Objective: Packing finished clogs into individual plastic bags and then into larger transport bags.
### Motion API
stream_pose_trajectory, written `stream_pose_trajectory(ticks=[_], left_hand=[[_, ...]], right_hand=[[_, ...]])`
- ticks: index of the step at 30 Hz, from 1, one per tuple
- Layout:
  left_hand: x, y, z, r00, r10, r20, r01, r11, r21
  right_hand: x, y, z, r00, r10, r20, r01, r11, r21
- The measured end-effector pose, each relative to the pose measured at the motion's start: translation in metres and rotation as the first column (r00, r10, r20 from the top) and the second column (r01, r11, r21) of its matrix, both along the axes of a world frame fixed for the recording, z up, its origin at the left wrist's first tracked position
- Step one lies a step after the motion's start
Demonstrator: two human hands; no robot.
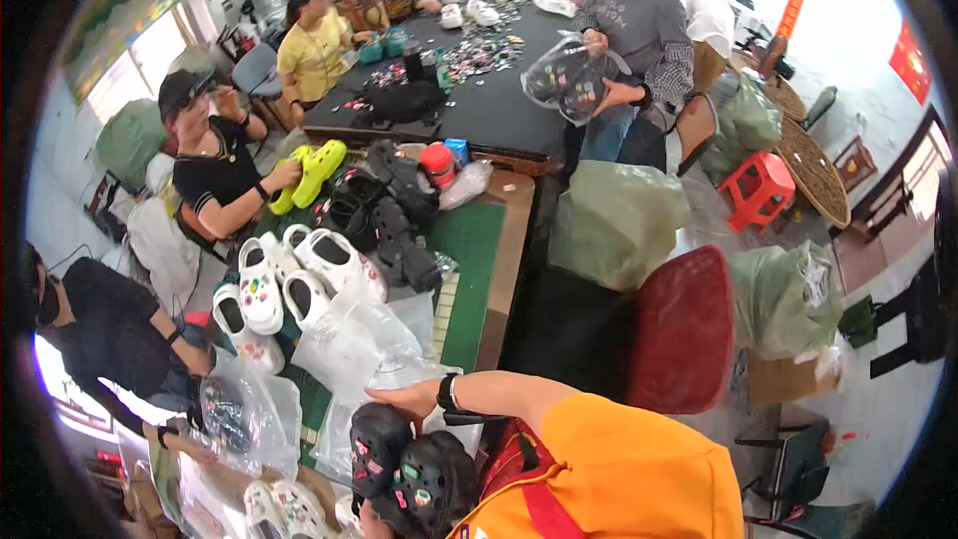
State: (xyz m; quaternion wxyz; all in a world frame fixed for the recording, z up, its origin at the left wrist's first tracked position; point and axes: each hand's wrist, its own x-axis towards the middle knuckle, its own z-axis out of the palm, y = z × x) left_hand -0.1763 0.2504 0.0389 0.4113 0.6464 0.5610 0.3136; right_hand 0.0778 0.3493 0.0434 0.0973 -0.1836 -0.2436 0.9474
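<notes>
Left fingers (373, 522), right fingers (401, 400) holding two black clogs (427, 484); two lime clogs (317, 172) well apart

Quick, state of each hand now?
Left hand: mostly hidden by the black clogs; open or closed can't be told.
Right hand: at the black clogs; firm grip can't be told.

- The place appears to be a small workshop.
- Several people (210, 180) handle goods around a long dark table (499, 118) with many small colourful pieces (484, 55).
- Black clogs (434, 481) and white clogs (344, 262) are beside clear plastic bags (364, 334).
- Big green sacks (619, 218) are near.
</notes>
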Motion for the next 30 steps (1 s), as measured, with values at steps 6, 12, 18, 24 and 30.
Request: stream_pose_trajectory(ticks=[6,12,18,24,30], left_hand=[[-0.013,-0.037,0.03,0.992,-0.03,0.122,0.047,0.99,-0.133],[0.004,-0.02,0.016,0.986,-0.135,-0.093,0.121,0.982,-0.144],[-0.017,-0.018,-0.013,0.956,-0.146,-0.256,0.112,0.983,-0.143],[-0.02,-0.021,-0.012,0.967,-0.102,-0.232,0.082,0.992,-0.095],[0.011,-0.011,0.054,0.978,-0.133,0.159,0.159,0.974,-0.163]], right_hand=[[-0.034,-0.001,-0.069,0.786,-0.441,0.433,-0.237,0.432,0.87],[0.009,-0.009,-0.04,0.449,-0.843,0.295,-0.674,-0.103,0.731],[0.025,0.014,-0.034,0.461,-0.872,0.165,-0.875,-0.417,0.246],[0.044,0.034,-0.01,0.535,-0.786,0.31,-0.82,-0.394,0.415],[0.04,0.049,0.024,0.648,-0.734,0.204,-0.744,-0.553,0.375]])
